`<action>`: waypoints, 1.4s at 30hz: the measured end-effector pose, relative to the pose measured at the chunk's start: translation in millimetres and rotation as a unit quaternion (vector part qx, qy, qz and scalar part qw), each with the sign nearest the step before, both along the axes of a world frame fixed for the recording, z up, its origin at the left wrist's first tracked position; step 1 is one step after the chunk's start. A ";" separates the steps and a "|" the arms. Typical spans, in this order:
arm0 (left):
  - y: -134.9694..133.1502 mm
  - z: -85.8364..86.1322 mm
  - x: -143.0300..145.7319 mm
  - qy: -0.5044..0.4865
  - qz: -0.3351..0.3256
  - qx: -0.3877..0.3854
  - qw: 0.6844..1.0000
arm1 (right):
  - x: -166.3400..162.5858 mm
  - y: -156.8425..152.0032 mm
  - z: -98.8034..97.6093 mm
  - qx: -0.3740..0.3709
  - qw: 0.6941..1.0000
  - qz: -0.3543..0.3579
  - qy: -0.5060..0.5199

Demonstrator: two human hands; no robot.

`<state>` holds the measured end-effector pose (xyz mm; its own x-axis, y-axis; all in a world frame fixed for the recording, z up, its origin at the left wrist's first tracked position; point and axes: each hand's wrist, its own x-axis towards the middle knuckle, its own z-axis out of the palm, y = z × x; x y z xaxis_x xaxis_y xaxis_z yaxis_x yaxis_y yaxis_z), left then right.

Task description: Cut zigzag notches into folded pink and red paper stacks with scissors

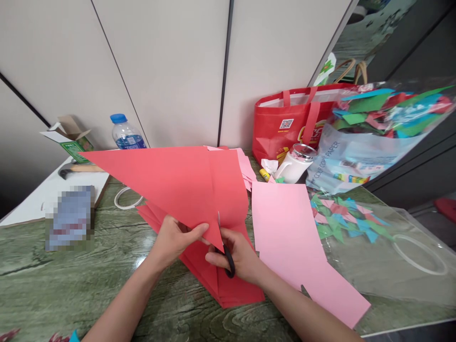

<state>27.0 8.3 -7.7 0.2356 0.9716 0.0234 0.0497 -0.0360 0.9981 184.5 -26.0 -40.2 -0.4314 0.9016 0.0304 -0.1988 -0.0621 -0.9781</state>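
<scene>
My left hand (174, 240) pinches the lower tip of a folded red paper sheet (178, 183) and holds it up above the table. My right hand (238, 256) grips black-handled scissors (226, 251); the blades point up along the sheet's right edge. Under both hands lies a stack of red paper (228, 287) on the green table (64, 285). Pale pink sheets (288, 232) lie just right of my right hand.
Folded coloured paper pieces (342, 221) lie on a clear plastic sheet at right. Behind them stand a white mug (295, 164), a red bag (288, 123) and a plastic bag of paper shapes (377, 123). A water bottle (124, 133), small box (69, 137) and white board (46, 194) sit at left.
</scene>
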 end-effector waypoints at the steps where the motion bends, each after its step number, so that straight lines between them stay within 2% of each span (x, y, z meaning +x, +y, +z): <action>1: -0.2 0.2 -0.2 0.001 0.000 0.001 1.000 | -0.4 0.1 -0.3 -0.002 1.000 -0.001 0.002; 13: -0.5 0.7 -1.5 0.032 -0.003 0.009 0.999 | -2.8 -1.7 -2.3 -0.006 1.000 -0.020 -0.013; 22: -0.8 2.3 -0.6 0.052 0.008 0.001 0.999 | -3.6 -3.4 -7.4 -0.038 0.999 -0.026 -0.013; 29: -1.8 1.7 0.1 0.032 0.022 0.000 0.999 | -3.1 -3.1 -7.9 -0.029 0.998 -0.032 -0.050; 32: -0.8 -0.1 -1.1 -0.008 0.019 -0.012 1.000 | -2.8 -2.6 -6.6 -0.027 0.997 -0.037 -0.054; 37: 4.0 2.1 -1.4 -0.124 0.085 -0.024 0.988 | -2.8 -2.7 -8.0 -0.019 0.997 -0.040 -0.056; 42: 6.5 0.9 -2.9 -0.097 0.142 0.017 0.985 | -4.0 -3.6 -13.2 -0.033 0.998 -0.031 -0.052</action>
